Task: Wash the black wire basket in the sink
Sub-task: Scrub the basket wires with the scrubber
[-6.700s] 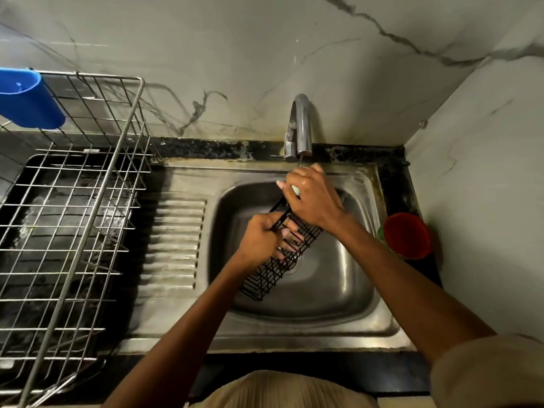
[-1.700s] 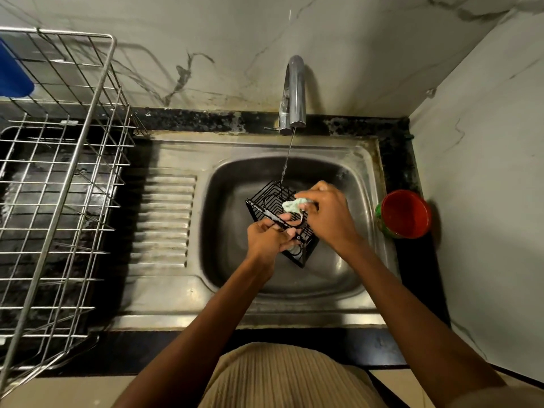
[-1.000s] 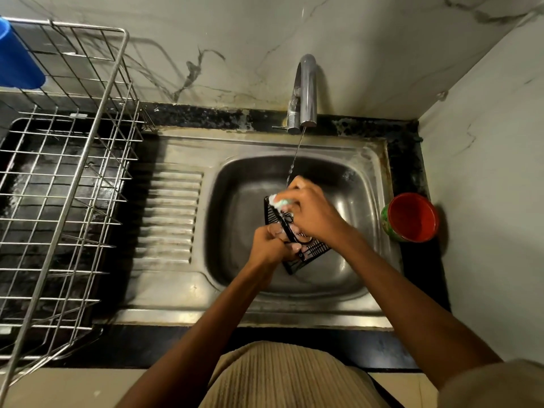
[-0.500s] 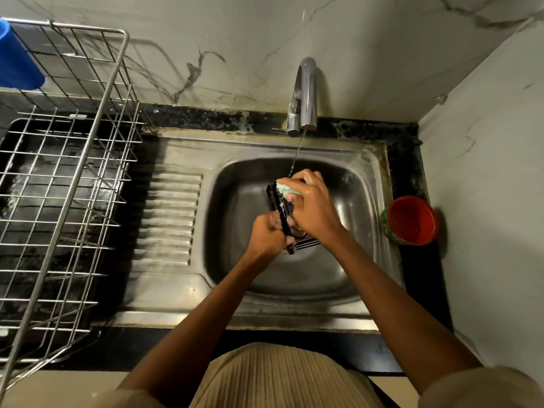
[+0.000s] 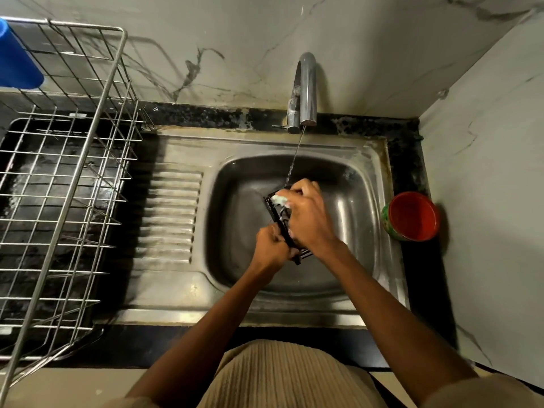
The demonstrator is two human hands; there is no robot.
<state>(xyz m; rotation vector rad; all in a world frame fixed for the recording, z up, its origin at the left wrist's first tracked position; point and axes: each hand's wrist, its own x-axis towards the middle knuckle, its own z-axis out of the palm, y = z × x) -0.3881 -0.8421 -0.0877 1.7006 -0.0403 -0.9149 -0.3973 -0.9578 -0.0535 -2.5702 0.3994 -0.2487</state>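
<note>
The black wire basket (image 5: 278,219) is held on edge over the steel sink bowl (image 5: 241,207), mostly hidden behind my hands. My left hand (image 5: 272,248) grips its near lower edge with curled fingers. My right hand (image 5: 306,216) covers its right side and pinches a pale green-white scrub pad (image 5: 279,199) against the basket's top corner. A thin stream of water falls from the tap (image 5: 304,92) onto that corner.
A large steel wire dish rack (image 5: 67,178) stands on the left counter, with a blue cup (image 5: 16,66) at its back corner. A red-and-green tub (image 5: 412,216) sits on the sink's right rim. Marble walls close the back and right.
The basket has been turned from lying flat to standing on edge. My right hand with the pad has moved up to its top corner under the stream.
</note>
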